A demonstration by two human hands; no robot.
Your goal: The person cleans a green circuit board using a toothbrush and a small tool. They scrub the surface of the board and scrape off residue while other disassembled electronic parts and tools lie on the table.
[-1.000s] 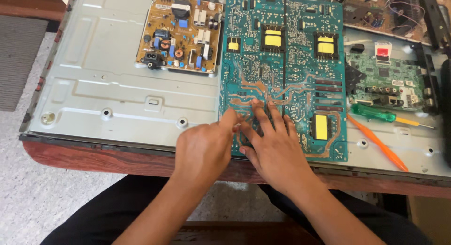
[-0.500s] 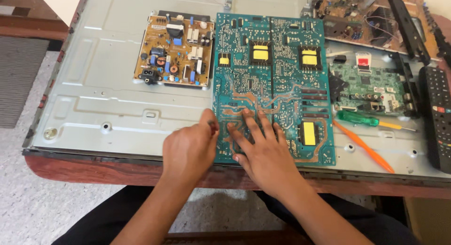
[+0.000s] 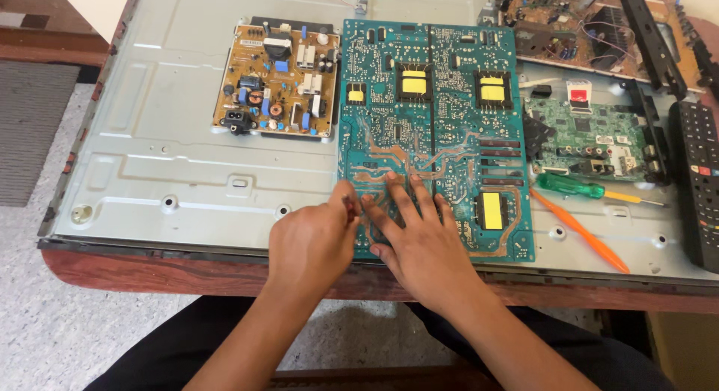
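Note:
A large teal circuit board (image 3: 434, 114) with yellow-topped parts lies on a grey metal panel (image 3: 172, 159). My right hand (image 3: 423, 245) rests flat on the board's near part, fingers spread, holding nothing. Just to its left, my left hand (image 3: 314, 241) sits at the board's near left corner. Its thumb and fingers are pinched together on what looks like a small dark object (image 3: 349, 205), which is too small to identify. The fingertips of the two hands almost touch.
A smaller tan circuit board (image 3: 277, 80) lies left of the teal one. A green board (image 3: 592, 136), a green-handled screwdriver (image 3: 573, 186), an orange pry tool (image 3: 580, 230) and a black remote (image 3: 700, 181) lie on the right. The wooden table edge (image 3: 150, 267) runs along the front.
Both hands stay at the teal board's near edge. The left hand's fingers have drawn closer to the right hand's fingertips. The camera view has shifted a little.

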